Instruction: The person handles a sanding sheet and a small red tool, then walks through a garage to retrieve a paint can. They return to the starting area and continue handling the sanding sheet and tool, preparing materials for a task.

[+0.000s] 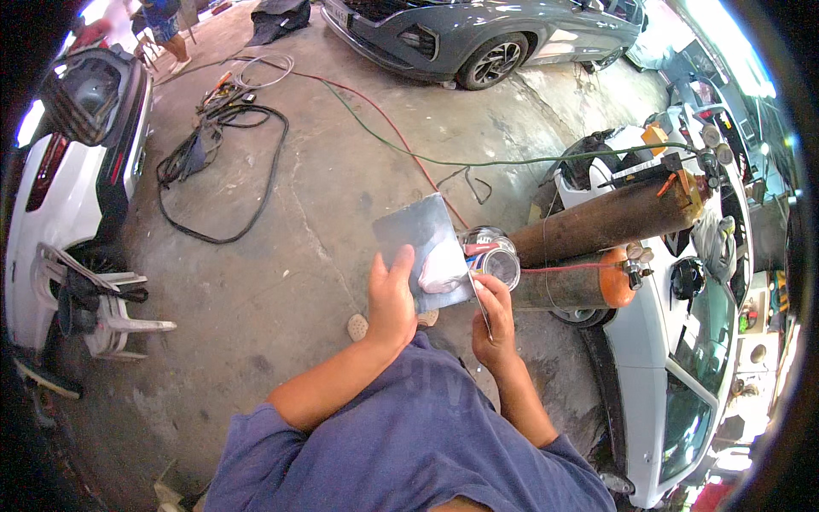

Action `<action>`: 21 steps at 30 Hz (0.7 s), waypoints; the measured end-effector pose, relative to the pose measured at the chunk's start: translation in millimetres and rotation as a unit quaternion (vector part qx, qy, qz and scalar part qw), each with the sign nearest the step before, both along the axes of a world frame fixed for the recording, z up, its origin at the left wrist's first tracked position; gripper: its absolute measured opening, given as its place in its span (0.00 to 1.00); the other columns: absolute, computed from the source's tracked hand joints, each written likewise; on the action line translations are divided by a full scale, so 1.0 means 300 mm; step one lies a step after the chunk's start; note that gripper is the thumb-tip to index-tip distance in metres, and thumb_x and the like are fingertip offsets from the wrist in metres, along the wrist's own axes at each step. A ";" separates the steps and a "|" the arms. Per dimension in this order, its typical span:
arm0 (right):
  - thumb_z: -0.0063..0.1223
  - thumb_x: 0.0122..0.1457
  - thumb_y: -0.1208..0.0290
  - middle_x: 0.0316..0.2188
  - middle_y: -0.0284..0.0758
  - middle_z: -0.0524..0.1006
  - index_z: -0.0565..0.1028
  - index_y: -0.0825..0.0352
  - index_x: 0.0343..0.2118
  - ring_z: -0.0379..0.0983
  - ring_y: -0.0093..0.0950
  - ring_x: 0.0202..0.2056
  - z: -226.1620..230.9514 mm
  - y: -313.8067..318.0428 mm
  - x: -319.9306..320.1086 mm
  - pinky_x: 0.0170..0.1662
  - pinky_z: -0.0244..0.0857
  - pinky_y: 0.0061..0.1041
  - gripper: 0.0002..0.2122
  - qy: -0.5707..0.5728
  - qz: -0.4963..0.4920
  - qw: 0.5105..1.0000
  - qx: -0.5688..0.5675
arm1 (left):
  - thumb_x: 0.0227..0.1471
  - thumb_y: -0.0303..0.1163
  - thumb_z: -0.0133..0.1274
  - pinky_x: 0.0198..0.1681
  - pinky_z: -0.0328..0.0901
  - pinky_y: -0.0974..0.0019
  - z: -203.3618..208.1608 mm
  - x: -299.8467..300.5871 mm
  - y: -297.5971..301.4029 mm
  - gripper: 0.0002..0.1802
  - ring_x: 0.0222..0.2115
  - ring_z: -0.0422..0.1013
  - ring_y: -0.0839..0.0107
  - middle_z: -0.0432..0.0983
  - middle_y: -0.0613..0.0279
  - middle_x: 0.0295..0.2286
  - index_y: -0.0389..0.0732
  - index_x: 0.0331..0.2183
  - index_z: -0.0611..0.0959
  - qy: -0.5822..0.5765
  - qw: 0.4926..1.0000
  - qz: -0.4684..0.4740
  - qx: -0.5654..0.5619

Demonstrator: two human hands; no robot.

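Observation:
My left hand (392,297) grips a flat grey metal sheet (408,226) by its near left corner, thumb and a finger lying over the top. On the sheet sits a smooth mound of pale, whitish putty (443,266). At the sheet's right edge, my right hand (497,317) is closed on a thin flat spreader (483,309), seen nearly edge-on; its exact shape is hard to make out. Just beyond my right hand stand round metal cans (502,270), partly covered by the sheet and the hand.
Two gas cylinders, one brown (610,218) and one with an orange top (616,277), lie to the right beside a white car (644,384). Red and green hoses (503,162) cross the floor. Black cable (277,162), a white plastic chair (128,320) and a grey car (478,38) stand around.

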State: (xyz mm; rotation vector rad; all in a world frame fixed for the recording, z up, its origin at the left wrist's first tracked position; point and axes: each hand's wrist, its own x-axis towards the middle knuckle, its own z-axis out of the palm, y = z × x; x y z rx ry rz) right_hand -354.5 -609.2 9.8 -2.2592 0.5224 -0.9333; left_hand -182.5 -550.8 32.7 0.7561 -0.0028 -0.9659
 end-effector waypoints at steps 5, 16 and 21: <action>0.41 0.47 0.94 0.54 0.44 0.69 0.65 0.64 0.57 0.68 0.40 0.54 -0.100 0.000 -0.043 0.59 0.60 0.35 0.31 0.075 -0.028 0.994 0.074 | 0.63 0.36 0.52 0.47 0.71 0.61 0.093 0.047 -0.003 0.17 0.43 0.75 0.67 0.76 0.60 0.44 0.41 0.51 0.73 -0.028 0.998 0.021 -0.044; 0.47 0.54 0.86 0.55 0.44 0.70 0.63 0.69 0.59 0.67 0.37 0.57 0.025 -0.014 0.019 0.61 0.58 0.36 0.27 -0.187 -0.138 0.950 0.208 | 0.65 0.40 0.50 0.48 0.72 0.57 -0.061 0.076 -0.020 0.20 0.44 0.76 0.64 0.76 0.57 0.45 0.37 0.52 0.72 -0.032 0.998 -0.029 0.038; 0.45 0.51 0.93 0.59 0.52 0.65 0.63 0.65 0.60 0.66 0.48 0.58 0.128 -0.003 0.060 0.61 0.59 0.44 0.31 -0.115 -0.006 0.993 -0.025 | 0.65 0.35 0.46 0.45 0.72 0.60 0.009 0.029 -0.026 0.16 0.40 0.76 0.66 0.76 0.56 0.42 0.36 0.51 0.72 -0.013 0.997 -0.077 0.023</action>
